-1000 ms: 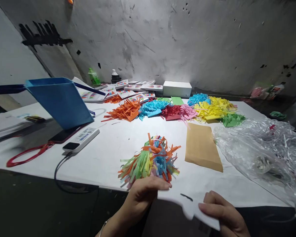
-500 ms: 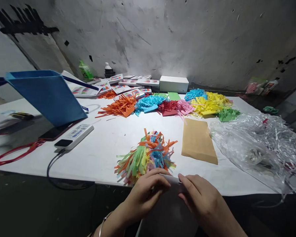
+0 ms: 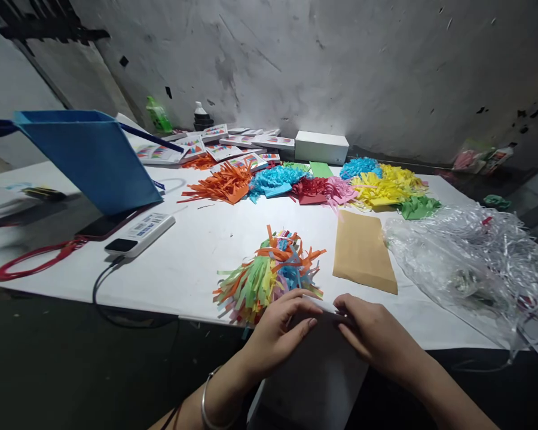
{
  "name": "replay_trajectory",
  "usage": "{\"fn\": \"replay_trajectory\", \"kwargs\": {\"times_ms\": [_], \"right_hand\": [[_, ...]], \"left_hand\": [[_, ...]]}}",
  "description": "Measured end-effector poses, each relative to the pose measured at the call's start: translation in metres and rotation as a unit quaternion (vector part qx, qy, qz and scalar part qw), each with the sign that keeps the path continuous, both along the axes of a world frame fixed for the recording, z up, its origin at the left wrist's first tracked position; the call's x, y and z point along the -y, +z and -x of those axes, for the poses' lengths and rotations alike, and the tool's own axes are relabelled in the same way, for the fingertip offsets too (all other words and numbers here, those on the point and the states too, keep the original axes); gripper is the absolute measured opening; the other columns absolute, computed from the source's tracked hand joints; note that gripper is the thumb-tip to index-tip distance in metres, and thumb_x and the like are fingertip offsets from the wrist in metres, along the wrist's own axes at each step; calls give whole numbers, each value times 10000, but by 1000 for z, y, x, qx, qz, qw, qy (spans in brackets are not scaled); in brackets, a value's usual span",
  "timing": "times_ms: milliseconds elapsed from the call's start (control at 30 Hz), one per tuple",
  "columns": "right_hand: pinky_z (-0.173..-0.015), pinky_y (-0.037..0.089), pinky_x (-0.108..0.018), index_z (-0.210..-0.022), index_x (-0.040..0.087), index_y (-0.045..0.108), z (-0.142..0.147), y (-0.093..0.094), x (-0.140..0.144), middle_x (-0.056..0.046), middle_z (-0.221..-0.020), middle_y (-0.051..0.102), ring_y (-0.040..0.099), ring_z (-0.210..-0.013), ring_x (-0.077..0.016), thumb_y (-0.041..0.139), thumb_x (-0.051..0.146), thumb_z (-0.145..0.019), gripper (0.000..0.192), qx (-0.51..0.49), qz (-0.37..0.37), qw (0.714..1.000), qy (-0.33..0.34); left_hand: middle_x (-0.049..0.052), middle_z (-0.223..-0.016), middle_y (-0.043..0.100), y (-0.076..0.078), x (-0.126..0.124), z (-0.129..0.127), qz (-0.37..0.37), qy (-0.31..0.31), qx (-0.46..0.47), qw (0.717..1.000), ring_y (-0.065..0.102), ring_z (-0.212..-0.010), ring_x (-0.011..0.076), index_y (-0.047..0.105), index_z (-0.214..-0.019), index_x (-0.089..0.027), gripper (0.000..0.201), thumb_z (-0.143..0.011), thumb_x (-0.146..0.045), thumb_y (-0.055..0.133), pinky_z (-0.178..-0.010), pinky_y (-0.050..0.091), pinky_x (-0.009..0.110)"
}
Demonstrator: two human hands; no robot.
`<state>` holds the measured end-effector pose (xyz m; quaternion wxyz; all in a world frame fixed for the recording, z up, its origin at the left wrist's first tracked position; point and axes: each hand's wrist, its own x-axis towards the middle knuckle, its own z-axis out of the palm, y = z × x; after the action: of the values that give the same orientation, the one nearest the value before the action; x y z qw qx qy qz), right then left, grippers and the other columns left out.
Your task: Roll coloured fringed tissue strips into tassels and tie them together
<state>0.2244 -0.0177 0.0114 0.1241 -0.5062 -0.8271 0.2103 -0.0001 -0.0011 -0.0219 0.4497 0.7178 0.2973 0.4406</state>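
A pale, flat piece, a thin box or folded card (image 3: 314, 376), hangs below the table's front edge in shadow; which of the two I cannot tell. My left hand (image 3: 282, 328) is closed on its top left edge, fingers curled over the rim. At the top right corner, my right hand (image 3: 376, 331) pinches the same edge between thumb and fingers. Just beyond my left hand lies a bundle of multicoloured paper tassels (image 3: 269, 278) in green, orange, blue and yellow. A tan envelope-like sheet (image 3: 363, 254) rests beyond my right hand.
Single-colour tassel piles (image 3: 278, 179) line the table's back, with printed boxes (image 3: 242, 143) and a white box (image 3: 321, 147) behind. Clear plastic with silvery strands (image 3: 470, 263) covers the right side. Left are a blue holder (image 3: 89, 161), a white device (image 3: 141, 235) and red cord (image 3: 31, 263).
The view has shifted slightly. Both hands have moved a little right and up in the picture, still at the pale piece's top edge. The tassels stay put on the table.
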Motion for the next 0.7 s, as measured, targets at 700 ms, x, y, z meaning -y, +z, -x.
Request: {"fn": "replay_trajectory", "kwargs": {"times_ms": [700], "right_hand": [[-558, 262, -283, -923, 205, 518, 11, -1, -3, -38, -799, 695, 680, -706, -208, 497, 76, -864, 143, 175, -87, 980, 26]], "left_hand": [[94, -1112, 671, -10, 4, -1, -21, 14, 14, 1000, 624, -1099, 241, 696, -1003, -197, 339, -784, -8, 521, -947, 491, 367]]}}
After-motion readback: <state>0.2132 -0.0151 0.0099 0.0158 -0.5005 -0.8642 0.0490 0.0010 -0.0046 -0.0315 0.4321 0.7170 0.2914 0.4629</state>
